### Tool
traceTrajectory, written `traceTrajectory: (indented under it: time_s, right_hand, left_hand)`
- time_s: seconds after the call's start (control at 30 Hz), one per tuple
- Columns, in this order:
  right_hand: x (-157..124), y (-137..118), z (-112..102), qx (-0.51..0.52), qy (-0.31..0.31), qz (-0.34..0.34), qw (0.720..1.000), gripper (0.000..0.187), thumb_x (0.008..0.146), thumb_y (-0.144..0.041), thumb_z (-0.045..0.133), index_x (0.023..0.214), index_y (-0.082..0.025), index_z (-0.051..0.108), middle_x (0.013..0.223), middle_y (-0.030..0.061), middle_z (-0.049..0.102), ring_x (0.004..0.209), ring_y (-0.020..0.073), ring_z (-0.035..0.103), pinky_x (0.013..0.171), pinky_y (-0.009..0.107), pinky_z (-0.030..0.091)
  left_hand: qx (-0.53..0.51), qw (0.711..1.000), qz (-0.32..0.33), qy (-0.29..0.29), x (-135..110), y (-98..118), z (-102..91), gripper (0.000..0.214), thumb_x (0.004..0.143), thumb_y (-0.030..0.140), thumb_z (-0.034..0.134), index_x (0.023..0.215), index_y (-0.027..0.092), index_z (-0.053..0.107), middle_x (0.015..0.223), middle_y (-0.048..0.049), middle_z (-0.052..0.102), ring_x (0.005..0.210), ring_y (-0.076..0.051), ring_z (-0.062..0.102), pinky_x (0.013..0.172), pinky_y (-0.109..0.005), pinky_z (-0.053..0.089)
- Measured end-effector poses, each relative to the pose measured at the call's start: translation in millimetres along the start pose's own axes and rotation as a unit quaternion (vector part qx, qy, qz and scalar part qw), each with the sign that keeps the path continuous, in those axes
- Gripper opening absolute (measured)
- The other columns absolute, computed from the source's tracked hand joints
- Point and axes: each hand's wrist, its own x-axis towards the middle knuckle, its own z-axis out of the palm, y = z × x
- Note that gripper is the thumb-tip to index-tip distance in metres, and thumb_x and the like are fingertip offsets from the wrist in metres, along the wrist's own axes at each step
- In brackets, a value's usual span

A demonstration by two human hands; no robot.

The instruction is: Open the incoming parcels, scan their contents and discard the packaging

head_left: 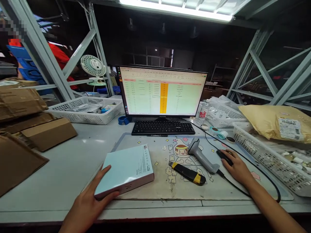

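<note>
A pale blue box point(126, 166) lies flat at the left of the desk mat, printed with small text near its right end. My left hand point(93, 197) grips its near left corner, thumb along the front side and fingers over the top. At the right of the mat, my right hand point(234, 165) rests over a black computer mouse point(224, 157), fingers closed around it. Between the hands lie a grey barcode scanner point(202, 157) with a black cable and a black and yellow utility knife point(187, 173). A spreadsheet fills the monitor point(162, 92) behind the black keyboard point(162, 127).
Cardboard boxes point(46, 132) are stacked at the left. White baskets point(87, 110) stand at the back left and along the right side, where a yellow padded mailer point(277, 123) lies on top. Blue tape point(123, 120), small rolls and a bottle point(204, 110) sit near the monitor.
</note>
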Motion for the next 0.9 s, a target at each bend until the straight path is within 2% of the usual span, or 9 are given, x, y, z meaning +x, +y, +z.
traceTrajectory:
  time_s: [0.13, 0.27, 0.47, 0.6, 0.77, 0.9]
  right_hand:
    - [-0.5, 0.4, 1.2, -0.003, 0.008, 0.017, 1.0, 0.056, 0.106, -0.054, 0.046, 0.148, -0.024, 0.07, 0.149, 0.0159, 0.059, 0.132, 0.0353, 0.065, 0.111, 0.053, 0.057]
    - [-1.4, -3.2, -0.3, -0.012, 0.014, 0.034, 0.999, 0.057, 0.105, -0.053, 0.047, 0.148, -0.022, 0.069, 0.148, 0.0166, 0.06, 0.131, 0.036, 0.065, 0.112, 0.055, 0.056]
    - [-2.4, -10.7, -5.4, -0.011, 0.008, 0.054, 0.998, 0.057, 0.105, -0.053, 0.045, 0.147, -0.023, 0.07, 0.151, 0.016, 0.058, 0.13, 0.0362, 0.066, 0.105, 0.053, 0.06]
    - [-1.4, -12.4, -6.0, -0.007, 0.014, 0.053, 0.998, 0.056, 0.104, -0.051, 0.046, 0.145, -0.021, 0.072, 0.148, 0.0168, 0.06, 0.13, 0.036, 0.065, 0.111, 0.054, 0.057]
    - [-1.2, -12.9, -6.5, -0.012, 0.011, 0.049, 0.999, 0.057, 0.105, -0.05, 0.046, 0.146, -0.02, 0.07, 0.148, 0.0177, 0.06, 0.13, 0.0366, 0.064, 0.113, 0.056, 0.055]
    - [-1.9, -10.9, -5.2, -0.016, 0.016, 0.046, 0.999, 0.056, 0.105, -0.05, 0.046, 0.145, -0.02, 0.07, 0.147, 0.0172, 0.06, 0.13, 0.036, 0.065, 0.112, 0.055, 0.056]
  left_hand:
    - [0.018, 1.0, -0.012, 0.0, 1.7, -7.7, 2.4, 0.08, 0.094, 0.07, 0.063, 0.166, 0.04, 0.044, 0.162, -0.0042, 0.06, 0.127, -0.038, 0.074, 0.101, -0.043, 0.064]
    - [0.04, 0.999, -0.024, -0.028, 4.9, -13.6, -0.1, 0.085, 0.092, 0.073, 0.063, 0.167, 0.04, 0.042, 0.165, -0.0048, 0.056, 0.119, -0.038, 0.077, 0.098, -0.043, 0.065]
    - [0.054, 0.993, -0.077, -0.066, 8.5, -13.2, -4.7, 0.091, 0.091, 0.079, 0.061, 0.17, 0.041, 0.038, 0.163, -0.0064, 0.058, 0.112, -0.038, 0.079, 0.086, -0.043, 0.068]
    - [0.039, 0.994, -0.077, -0.067, 7.0, -5.0, -6.2, 0.09, 0.09, 0.076, 0.063, 0.169, 0.038, 0.041, 0.16, -0.0067, 0.062, 0.117, -0.04, 0.077, 0.091, -0.044, 0.067]
    - [0.038, 0.997, -0.066, -0.026, 0.2, 16.3, -7.8, 0.081, 0.097, 0.071, 0.055, 0.169, 0.038, 0.04, 0.168, -0.0061, 0.053, 0.135, -0.043, 0.067, 0.103, -0.05, 0.062]
    - [0.037, 0.997, -0.062, -0.015, -2.1, 20.8, -7.4, 0.077, 0.097, 0.067, 0.056, 0.167, 0.039, 0.041, 0.165, -0.0046, 0.056, 0.135, -0.04, 0.068, 0.105, -0.046, 0.062]
